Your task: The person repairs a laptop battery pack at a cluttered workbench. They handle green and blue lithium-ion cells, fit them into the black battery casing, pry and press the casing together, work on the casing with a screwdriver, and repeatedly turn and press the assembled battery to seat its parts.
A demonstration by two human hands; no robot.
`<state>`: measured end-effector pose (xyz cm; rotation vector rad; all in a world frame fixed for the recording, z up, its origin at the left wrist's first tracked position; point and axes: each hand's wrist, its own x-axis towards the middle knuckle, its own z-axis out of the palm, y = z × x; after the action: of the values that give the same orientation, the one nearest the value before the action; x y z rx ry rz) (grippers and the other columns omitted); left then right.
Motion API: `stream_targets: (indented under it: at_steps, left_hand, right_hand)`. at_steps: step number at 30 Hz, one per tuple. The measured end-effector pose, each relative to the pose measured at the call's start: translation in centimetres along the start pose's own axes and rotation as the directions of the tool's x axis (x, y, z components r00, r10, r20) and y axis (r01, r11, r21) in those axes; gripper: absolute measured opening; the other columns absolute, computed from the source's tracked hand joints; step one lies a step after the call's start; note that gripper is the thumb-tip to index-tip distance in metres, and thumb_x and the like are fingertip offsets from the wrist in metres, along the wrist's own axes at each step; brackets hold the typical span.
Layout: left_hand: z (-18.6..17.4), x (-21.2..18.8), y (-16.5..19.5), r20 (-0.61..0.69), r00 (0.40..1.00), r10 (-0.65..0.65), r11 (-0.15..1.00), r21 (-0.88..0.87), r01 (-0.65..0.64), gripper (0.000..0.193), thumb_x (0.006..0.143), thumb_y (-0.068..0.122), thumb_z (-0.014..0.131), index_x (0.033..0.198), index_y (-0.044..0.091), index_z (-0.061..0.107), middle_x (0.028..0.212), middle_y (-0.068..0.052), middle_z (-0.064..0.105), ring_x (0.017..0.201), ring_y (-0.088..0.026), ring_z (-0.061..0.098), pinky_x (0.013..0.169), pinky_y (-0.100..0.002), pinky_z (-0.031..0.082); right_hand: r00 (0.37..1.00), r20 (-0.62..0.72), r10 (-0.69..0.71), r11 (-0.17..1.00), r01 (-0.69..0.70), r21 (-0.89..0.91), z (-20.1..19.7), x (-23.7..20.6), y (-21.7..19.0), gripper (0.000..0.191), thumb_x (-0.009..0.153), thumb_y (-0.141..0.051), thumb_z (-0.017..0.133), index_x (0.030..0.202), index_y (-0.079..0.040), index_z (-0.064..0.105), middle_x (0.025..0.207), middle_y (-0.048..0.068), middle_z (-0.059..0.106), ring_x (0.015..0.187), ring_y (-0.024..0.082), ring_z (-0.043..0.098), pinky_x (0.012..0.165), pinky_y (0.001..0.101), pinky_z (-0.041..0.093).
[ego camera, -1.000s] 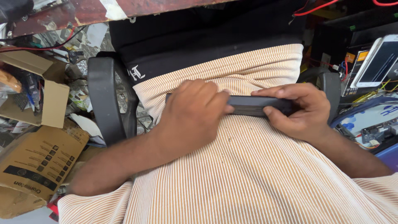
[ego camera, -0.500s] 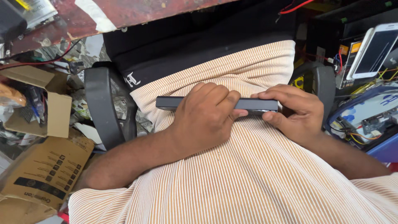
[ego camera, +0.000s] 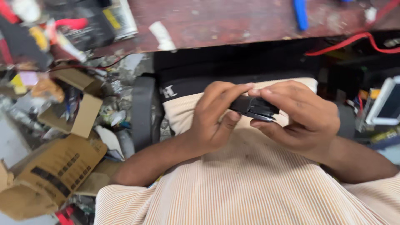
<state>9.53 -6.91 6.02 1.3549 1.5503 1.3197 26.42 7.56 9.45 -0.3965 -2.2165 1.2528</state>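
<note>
A flat black device (ego camera: 255, 108), long and slim, is held between both hands above my lap. My left hand (ego camera: 214, 118) grips its left end with fingers over the top and the thumb under it. My right hand (ego camera: 302, 118) wraps its right end, fingers curled over the top edge. The device is seen end-on and mostly hidden by the fingers. Below it lies my striped beige shirt (ego camera: 233, 187).
A reddish-brown workbench edge (ego camera: 233, 21) runs along the top with a blue pen (ego camera: 300, 12) and a red cable (ego camera: 354, 39). Cardboard boxes (ego camera: 54, 175) and clutter lie on the floor at left. A black chair armrest (ego camera: 143, 112) stands beside me. A white-framed screen (ego camera: 387, 106) sits at right.
The device was held flat and lengthwise across my lap; now it is turned so its end faces me. Both hands have come closer together. The view has tilted up toward the workbench.
</note>
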Motion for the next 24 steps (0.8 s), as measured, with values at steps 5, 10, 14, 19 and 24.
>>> stream_targets:
  at_steps: [5, 10, 14, 19, 24]
  left_hand:
    - [0.9, -1.0, -0.6, -0.058, 0.994, -0.094, 0.987, -0.139, 0.086, 0.058, 0.116, 0.055, 0.044, 0.147, 0.007, 0.053, 0.124, -0.008, 0.061, 0.108, -0.017, 0.064, 0.093, -0.029, 0.055]
    - [1.6, -1.5, -1.3, -0.099, 0.990, -0.097, 0.976, -0.202, 0.075, 0.050, 0.113, 0.041, 0.053, 0.151, 0.008, 0.049, 0.126, -0.006, 0.061, 0.107, -0.011, 0.064, 0.091, -0.021, 0.058]
    - [1.4, -1.5, -1.3, -0.156, 0.987, -0.039, 0.983, -0.185, 0.010, 0.039, 0.108, 0.021, 0.067, 0.145, 0.012, 0.059, 0.126, -0.007, 0.060, 0.103, -0.010, 0.063, 0.085, -0.019, 0.057]
    - [1.0, -1.1, -1.4, -0.163, 0.986, -0.047, 0.974, -0.227, 0.009, 0.032, 0.104, 0.014, 0.072, 0.135, 0.012, 0.066, 0.122, -0.004, 0.063, 0.098, -0.010, 0.066, 0.081, -0.020, 0.060]
    - [0.9, -0.8, -1.2, -0.210, 0.978, -0.011, 0.991, -0.130, -0.016, 0.031, 0.101, 0.015, 0.076, 0.130, 0.011, 0.067, 0.108, -0.004, 0.067, 0.092, -0.010, 0.066, 0.076, -0.021, 0.058]
  right_hand:
    - [0.995, 0.102, 0.007, 1.000, -0.004, -0.029, 1.4, 1.4, 0.0, 0.052, 0.079, -0.010, 0.088, 0.122, 0.006, 0.063, 0.110, 0.019, 0.072, 0.097, 0.030, 0.073, 0.082, 0.0362, 0.059]
    - [0.994, 0.106, 0.019, 0.999, -0.014, -0.046, 2.1, 0.3, 1.2, 0.048, 0.081, -0.009, 0.090, 0.120, 0.004, 0.065, 0.111, 0.018, 0.072, 0.098, 0.029, 0.073, 0.081, 0.0349, 0.059]
    - [0.996, 0.067, 0.056, 0.998, -0.056, -0.003, 2.3, -0.7, 1.7, 0.036, 0.082, -0.005, 0.088, 0.111, 0.000, 0.067, 0.114, 0.019, 0.071, 0.100, 0.027, 0.073, 0.079, 0.0324, 0.059]
    - [0.997, 0.033, 0.069, 0.997, -0.070, 0.036, 2.8, -1.3, 1.8, 0.031, 0.083, -0.001, 0.086, 0.109, -0.001, 0.068, 0.115, 0.020, 0.070, 0.103, 0.028, 0.074, 0.084, 0.0317, 0.061]
    - [0.999, 0.040, 0.008, 1.000, -0.008, 0.000, 3.1, -1.3, 1.6, 0.031, 0.084, 0.004, 0.085, 0.110, 0.000, 0.069, 0.114, 0.021, 0.070, 0.101, 0.027, 0.074, 0.081, 0.0290, 0.062]
